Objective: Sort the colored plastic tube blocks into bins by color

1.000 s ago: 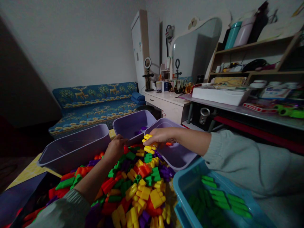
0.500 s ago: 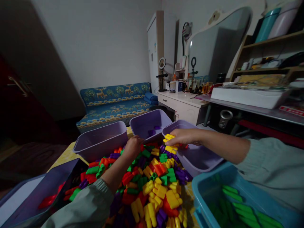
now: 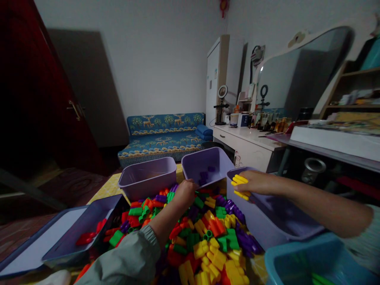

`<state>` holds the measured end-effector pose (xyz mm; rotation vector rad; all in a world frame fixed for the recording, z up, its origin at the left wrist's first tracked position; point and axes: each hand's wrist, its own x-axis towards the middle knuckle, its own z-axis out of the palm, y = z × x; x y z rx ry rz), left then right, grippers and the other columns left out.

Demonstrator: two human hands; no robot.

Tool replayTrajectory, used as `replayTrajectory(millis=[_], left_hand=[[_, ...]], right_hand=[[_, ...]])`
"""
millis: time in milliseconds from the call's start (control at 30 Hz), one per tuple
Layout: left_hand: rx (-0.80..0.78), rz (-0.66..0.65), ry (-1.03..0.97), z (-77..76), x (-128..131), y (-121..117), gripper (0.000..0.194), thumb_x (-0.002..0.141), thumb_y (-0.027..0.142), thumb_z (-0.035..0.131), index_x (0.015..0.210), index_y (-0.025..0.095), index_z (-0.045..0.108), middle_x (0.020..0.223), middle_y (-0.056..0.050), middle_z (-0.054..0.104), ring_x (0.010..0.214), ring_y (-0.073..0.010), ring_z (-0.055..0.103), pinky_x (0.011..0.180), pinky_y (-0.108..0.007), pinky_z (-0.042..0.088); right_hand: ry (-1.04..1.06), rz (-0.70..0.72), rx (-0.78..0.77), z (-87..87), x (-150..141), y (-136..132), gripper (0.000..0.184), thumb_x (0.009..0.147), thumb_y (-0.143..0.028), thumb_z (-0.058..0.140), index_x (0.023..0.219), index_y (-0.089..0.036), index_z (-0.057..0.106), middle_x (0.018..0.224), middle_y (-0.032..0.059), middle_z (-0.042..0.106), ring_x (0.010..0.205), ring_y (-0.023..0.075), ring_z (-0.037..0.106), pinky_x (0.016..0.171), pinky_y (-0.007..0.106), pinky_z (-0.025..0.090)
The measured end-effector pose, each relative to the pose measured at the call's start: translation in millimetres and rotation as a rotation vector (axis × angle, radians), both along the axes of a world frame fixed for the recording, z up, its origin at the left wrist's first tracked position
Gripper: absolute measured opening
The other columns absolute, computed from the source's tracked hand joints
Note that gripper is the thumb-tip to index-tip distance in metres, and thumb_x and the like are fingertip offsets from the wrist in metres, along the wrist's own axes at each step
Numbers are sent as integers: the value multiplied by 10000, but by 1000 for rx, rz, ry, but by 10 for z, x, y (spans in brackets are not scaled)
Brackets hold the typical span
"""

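My right hand (image 3: pixel 257 183) is closed on yellow plastic building blocks (image 3: pixel 239 180) at the left rim of the right purple bin (image 3: pixel 264 223). My left hand (image 3: pixel 184 194) reaches across the pile to the near rim of the middle purple bin (image 3: pixel 221 160). Its fingers look curled together, and their tips are hidden, so what they hold cannot be made out. Below both hands spreads a heap of yellow, green, red and purple building blocks (image 3: pixel 218 259). A few purple blocks (image 3: pixel 204 176) lie inside the middle bin.
Another purple bin (image 3: pixel 148 186) stands at the back left. A dark-looking bin (image 3: pixel 74 233) at the left holds red blocks (image 3: pixel 89 236). At the front right, a blue bin (image 3: pixel 285 253) contains green pieces. Beyond the yellow tablecloth (image 3: pixel 105 188) are a sofa (image 3: pixel 163 134) and a dressing table (image 3: pixel 246 136).
The camera view has turned left and up, so the scene sits farther right and lower. Both hands stay near the same bins; the right still holds yellow blocks. Red under it no longer shows.
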<state>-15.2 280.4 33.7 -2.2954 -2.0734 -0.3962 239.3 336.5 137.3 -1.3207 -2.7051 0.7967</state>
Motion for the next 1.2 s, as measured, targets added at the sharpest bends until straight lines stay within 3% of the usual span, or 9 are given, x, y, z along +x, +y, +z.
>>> replayTrajectory(millis=[133, 333, 533, 700, 833, 933, 1033, 1100, 1200], left_hand=[[-26, 64, -5, 124, -117, 195, 287, 772, 56, 472, 873, 160, 719, 909, -90, 681, 872, -177, 639, 799, -249, 483], [-31, 146, -1, 207, -312, 527, 281, 801, 69, 472, 947, 135, 702, 1003, -115, 680, 977, -199, 628, 858, -274, 474], [-31, 135, -5, 258, -480, 627, 259, 793, 74, 494, 962, 117, 686, 961, -134, 682, 947, -225, 636, 847, -296, 466], [-19, 107, -25, 272, -556, 595, 231, 780, 83, 508, 927, 119, 682, 945, -121, 672, 932, -220, 624, 839, -291, 454], [4, 93, -51, 243, -526, 505, 238, 779, 79, 496, 929, 128, 675, 954, -106, 654, 920, -202, 608, 823, -273, 454], [18, 79, -67, 206, -486, 388, 262, 781, 60, 470, 929, 133, 673, 946, -95, 640, 875, -187, 608, 786, -264, 462], [20, 63, -66, 147, -452, 255, 343, 746, 1, 436, 950, 144, 672, 950, -88, 633, 881, -182, 609, 771, -256, 466], [18, 43, -65, 105, -428, 170, 385, 719, -20, 440, 969, 155, 675, 964, -85, 633, 909, -183, 608, 778, -250, 466], [6, -23, -68, 81, -387, 36, 414, 719, -11, 457, 993, 198, 687, 1010, -66, 640, 941, -172, 606, 802, -235, 465]], right_hand=[[90, 8, 77, 40, -62, 82, 306, 754, -463, 561, 725, -161, 597, 689, 50, 646, 637, 161, 570, 624, 254, 441], [228, -1, 87, 50, -177, 78, 380, 723, -531, 537, 755, -158, 600, 717, 50, 630, 648, 158, 537, 581, 252, 404], [324, -16, 48, 14, -243, 24, 398, 719, -549, 540, 757, -155, 587, 661, 23, 588, 573, 121, 474, 540, 246, 353], [391, -39, 17, -37, -346, 96, 384, 714, -537, 559, 744, -155, 582, 665, 18, 600, 582, 126, 498, 569, 254, 374], [249, -26, 167, -63, -578, 182, 365, 748, -500, 541, 798, -148, 620, 756, 59, 654, 689, 194, 590, 634, 288, 425], [36, 70, 327, -132, -774, 233, 381, 731, -444, 592, 932, -124, 642, 1061, 141, 654, 984, 282, 609, 828, 333, 452], [-136, 176, 317, -255, -885, 249, 451, 689, -370, 656, 1055, -107, 640, 1393, 176, 460, 1280, 312, 441, 1028, 328, 358], [-213, 220, 255, -348, -896, 242, 481, 683, -348, 664, 1093, -99, 632, 1432, 180, 416, 1291, 311, 436, 1050, 324, 343], [-227, 243, 235, -471, -853, 230, 505, 688, -335, 660, 1126, -89, 607, 1338, 191, 509, 1197, 297, 524, 1022, 320, 372]])
